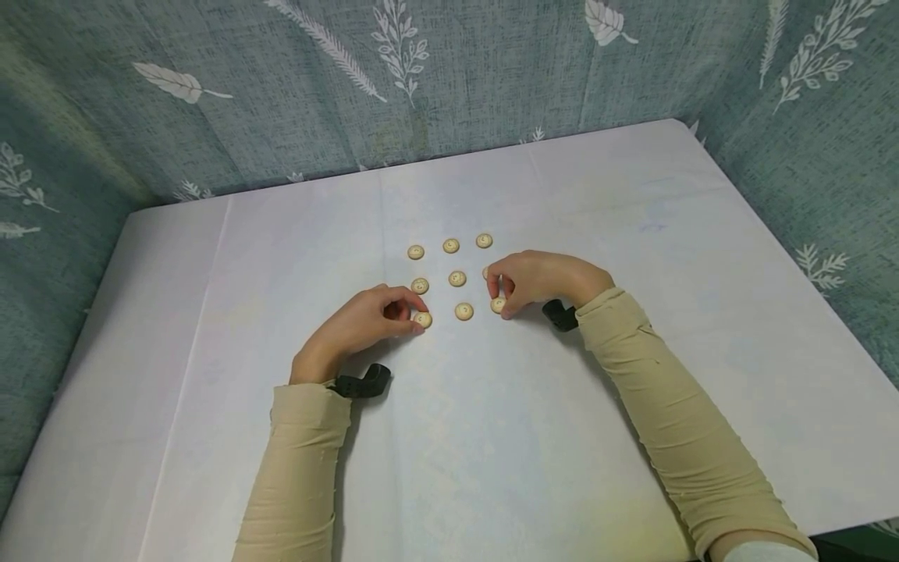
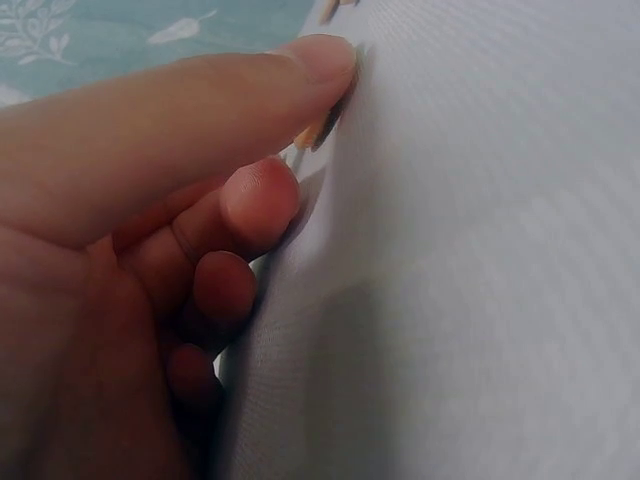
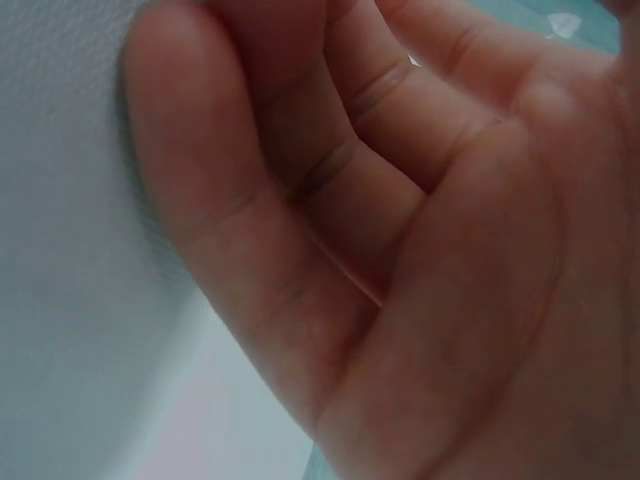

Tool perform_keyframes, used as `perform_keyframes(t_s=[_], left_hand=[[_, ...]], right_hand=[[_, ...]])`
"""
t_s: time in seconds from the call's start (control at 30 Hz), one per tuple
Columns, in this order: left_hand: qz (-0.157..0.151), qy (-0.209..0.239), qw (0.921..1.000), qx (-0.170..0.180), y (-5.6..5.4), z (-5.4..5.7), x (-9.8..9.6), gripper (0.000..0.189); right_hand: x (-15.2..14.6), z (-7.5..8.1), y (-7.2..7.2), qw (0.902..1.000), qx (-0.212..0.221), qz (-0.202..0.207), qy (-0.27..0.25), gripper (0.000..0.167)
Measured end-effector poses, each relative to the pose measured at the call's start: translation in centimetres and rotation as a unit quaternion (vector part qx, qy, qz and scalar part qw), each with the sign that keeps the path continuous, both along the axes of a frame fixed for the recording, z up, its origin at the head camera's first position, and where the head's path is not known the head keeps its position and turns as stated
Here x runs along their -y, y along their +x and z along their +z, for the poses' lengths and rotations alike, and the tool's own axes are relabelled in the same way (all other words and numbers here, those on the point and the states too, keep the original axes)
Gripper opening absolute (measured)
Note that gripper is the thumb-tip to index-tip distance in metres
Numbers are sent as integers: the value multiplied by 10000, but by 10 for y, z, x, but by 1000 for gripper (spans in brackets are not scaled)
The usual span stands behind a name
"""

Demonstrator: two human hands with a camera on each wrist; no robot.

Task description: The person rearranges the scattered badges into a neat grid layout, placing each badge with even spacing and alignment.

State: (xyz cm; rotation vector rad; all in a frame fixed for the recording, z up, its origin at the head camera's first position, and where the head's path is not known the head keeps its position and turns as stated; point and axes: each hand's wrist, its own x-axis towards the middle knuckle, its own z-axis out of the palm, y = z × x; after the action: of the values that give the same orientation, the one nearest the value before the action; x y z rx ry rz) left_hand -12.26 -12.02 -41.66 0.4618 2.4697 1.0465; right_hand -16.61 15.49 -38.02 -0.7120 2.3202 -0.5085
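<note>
Round, pale wooden buttons lie on the white tabletop in three rows of three. In the head view my left hand (image 1: 368,320) pinches the front-left button (image 1: 423,320) between thumb and fingers. The left wrist view shows that button edge-on as a thin disc (image 2: 322,128), partly covered by the thumb. My right hand (image 1: 537,279) pinches the front-right button (image 1: 497,305), thumb on its near side and fingers on its far side. Between the hands sits the front-middle button (image 1: 463,311). Behind the right fingers, the middle-row right button is mostly hidden. In the right wrist view, the fingers hide any button.
Farther back are the middle-row buttons (image 1: 457,279) and the back-row buttons (image 1: 451,246). A white cloth covers the table (image 1: 449,468). Green leaf-patterned curtains (image 1: 492,78) hang behind it and at both sides. A black wrist camera (image 1: 363,382) hangs under each wrist.
</note>
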Motion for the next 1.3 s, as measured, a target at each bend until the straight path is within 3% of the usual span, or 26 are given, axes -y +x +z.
perform_keyframes(t_s=[0.93,1.03,1.3], left_hand=[[76,157,9997,147,1,-1,1,20],[71,173,9997,180,3,5,-1,20],[14,200,9998,79,-2,-1,0,20]], right_hand=[[-1,-2,-1,10000,-28,-14,-59,23],[-1,-3,-1,10000,-5,-32,-70,23],[-7,-2,-3,9994,243,-165,-170,29]])
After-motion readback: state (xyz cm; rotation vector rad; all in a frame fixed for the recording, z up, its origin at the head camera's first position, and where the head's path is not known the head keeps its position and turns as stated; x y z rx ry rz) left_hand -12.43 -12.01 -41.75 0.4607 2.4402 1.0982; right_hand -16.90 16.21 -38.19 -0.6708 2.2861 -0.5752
